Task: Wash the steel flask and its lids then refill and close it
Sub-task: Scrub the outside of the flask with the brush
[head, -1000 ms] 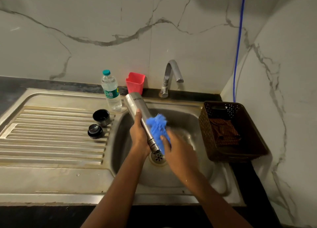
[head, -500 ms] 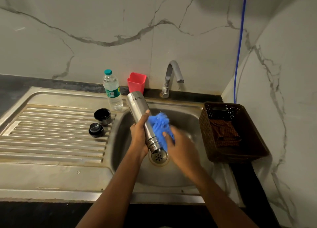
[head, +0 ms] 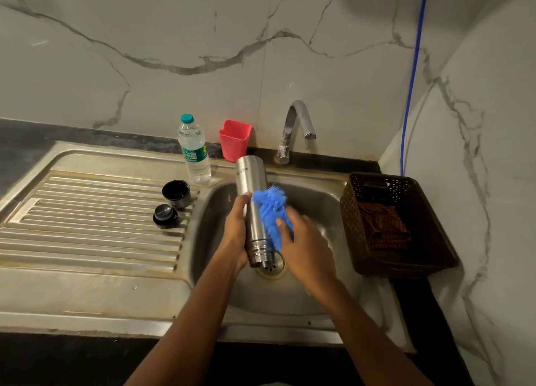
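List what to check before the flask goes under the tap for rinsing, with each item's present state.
1. Grip: left hand holds the steel flask round its body. Ok.
2. Scrubber: right hand presses the blue scrubber against the flask's side. Ok.
3. Position: flask tilted over the sink basin, threaded mouth down above the drain. Ok.
4. Water: no stream shows at the tap. Not ok.
5. Lids: both black lids sit on the drainboard; washed or not, cannot tell.
6. Refill: capped water bottle stands upright beside the basin. Ok.
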